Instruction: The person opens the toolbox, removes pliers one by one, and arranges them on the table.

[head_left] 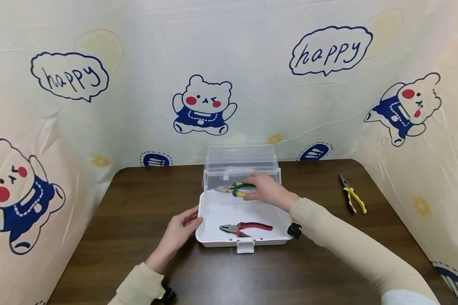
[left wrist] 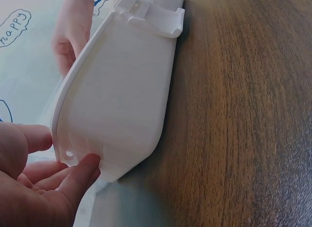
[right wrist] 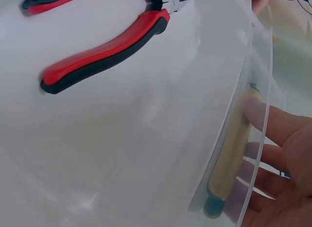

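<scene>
A white toolbox [head_left: 229, 208] lies open, its clear lid [head_left: 241, 153] swung back behind it. My left hand [head_left: 179, 231] grips the box's left edge; in the left wrist view, fingers [left wrist: 80, 180] press its outer wall near the corner. Over the back of the box, my right hand [head_left: 269, 190] holds combination pliers with green and yellow handles [head_left: 239, 193], jaws toward the left. Their handle [right wrist: 229, 156] shows through clear plastic in the right wrist view, with my thumb against it. Inside the box, near the front, rest red and black pliers [head_left: 255, 225].
Yellow and black needle-nose pliers [head_left: 351, 195] lie apart on the right of the brown wooden table [head_left: 145, 190]. A white latch [head_left: 246, 247] hangs at the box's front. A printed cloth [head_left: 252, 106] surrounds the table's back and sides.
</scene>
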